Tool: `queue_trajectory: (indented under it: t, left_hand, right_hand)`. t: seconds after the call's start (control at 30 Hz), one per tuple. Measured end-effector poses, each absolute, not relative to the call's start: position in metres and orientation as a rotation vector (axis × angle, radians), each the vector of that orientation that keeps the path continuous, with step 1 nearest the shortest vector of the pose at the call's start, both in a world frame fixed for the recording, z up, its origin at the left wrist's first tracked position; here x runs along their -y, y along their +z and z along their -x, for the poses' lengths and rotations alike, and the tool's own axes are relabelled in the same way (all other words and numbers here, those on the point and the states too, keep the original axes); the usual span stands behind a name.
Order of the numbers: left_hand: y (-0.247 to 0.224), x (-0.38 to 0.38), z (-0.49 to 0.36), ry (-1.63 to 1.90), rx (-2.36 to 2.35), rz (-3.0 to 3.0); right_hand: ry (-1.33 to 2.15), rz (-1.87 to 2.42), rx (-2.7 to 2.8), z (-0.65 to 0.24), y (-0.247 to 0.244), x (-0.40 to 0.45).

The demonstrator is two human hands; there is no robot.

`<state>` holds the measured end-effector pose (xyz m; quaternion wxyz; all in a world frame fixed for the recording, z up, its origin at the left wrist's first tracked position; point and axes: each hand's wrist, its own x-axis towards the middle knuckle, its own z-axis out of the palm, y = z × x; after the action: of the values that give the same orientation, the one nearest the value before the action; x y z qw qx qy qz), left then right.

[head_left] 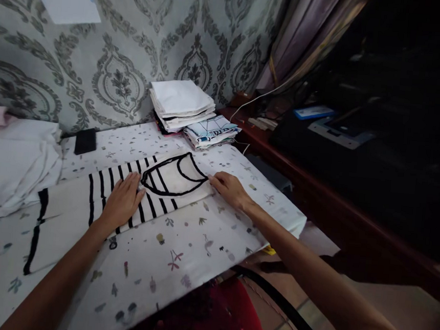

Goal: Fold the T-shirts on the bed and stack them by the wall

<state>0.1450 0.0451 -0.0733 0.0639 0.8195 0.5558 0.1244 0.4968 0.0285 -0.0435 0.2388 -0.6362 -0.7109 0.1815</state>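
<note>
A white knit top with black stripes and black neck trim (170, 177) lies folded lengthwise on the printed cloth of the table (192, 255). Its neckline end points to the right, and its black-edged hem lies at the left. My left hand (123, 197) rests flat on the striped middle of the top, fingers stretched out. At the neckline's right corner, my right hand (229, 187) pinches the fabric between thumb and fingers.
Behind the top stand a stack of folded white clothes (181, 100) and a lower patterned stack (212, 132). White clothes (16, 162) are heaped at the left, near a dark phone-like object (85, 141). A dark wooden cabinet edge (299, 182) runs along the right.
</note>
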Motion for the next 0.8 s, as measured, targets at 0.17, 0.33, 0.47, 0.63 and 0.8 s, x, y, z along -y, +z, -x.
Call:
queue_trajectory:
  t: [0.17, 0.33, 0.47, 0.63, 0.8]
  left_hand:
    - [-0.071, -0.046, -0.146, 0.378, -1.685, -2.484]
    - [-0.075, -0.047, -0.146, 0.435, -1.679, -2.538]
    - [-0.078, -0.048, -0.145, 0.432, -1.675, -2.559]
    - [-0.073, -0.048, -0.147, 0.374, -1.685, -2.530]
    - [-0.066, -0.045, -0.149, 0.315, -1.660, -2.499]
  right_hand:
    - [0.632, 1.636, 1.750, -0.487, -0.050, -0.016]
    - [0.942, 1.513, 1.526, -0.486, -0.044, -0.009]
    - [0.835, 1.646, 1.646, -0.491, -0.042, -0.007]
    - [0.657, 1.769, 1.726, -0.489, -0.042, -0.009]
    - [0.532, 1.864, 1.738, -0.486, -0.042, -0.012]
